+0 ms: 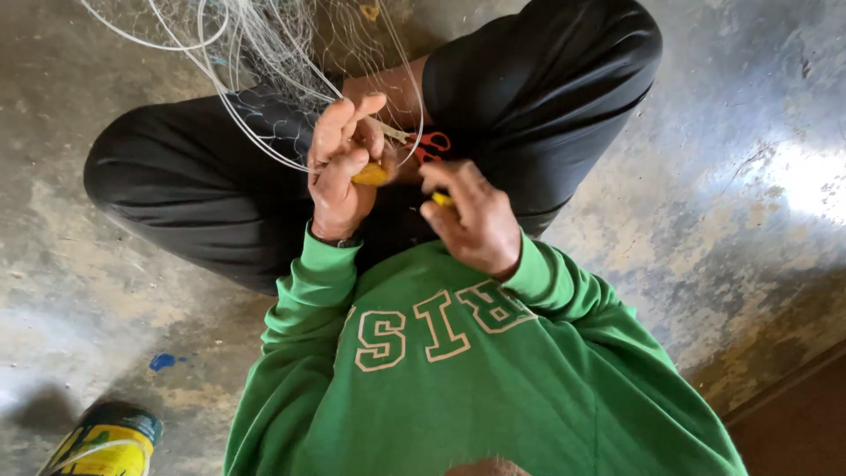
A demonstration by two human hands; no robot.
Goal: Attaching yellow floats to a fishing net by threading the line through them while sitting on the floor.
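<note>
Net mending in hand: left hand [342, 167] fingers pinching a yellow netting needle [371, 174] and fishing net [282, 53] strands, right hand [471, 216] clenched on another yellow piece [441, 200] (scissors [427, 145] just beyond), likely calling for steady line tension.

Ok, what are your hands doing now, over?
Left hand grip shut on a yellow netting tool. Right hand pinching its other yellow end. Fishing net strands over left fingers. Red-handled scissors behind on lap.
</note>
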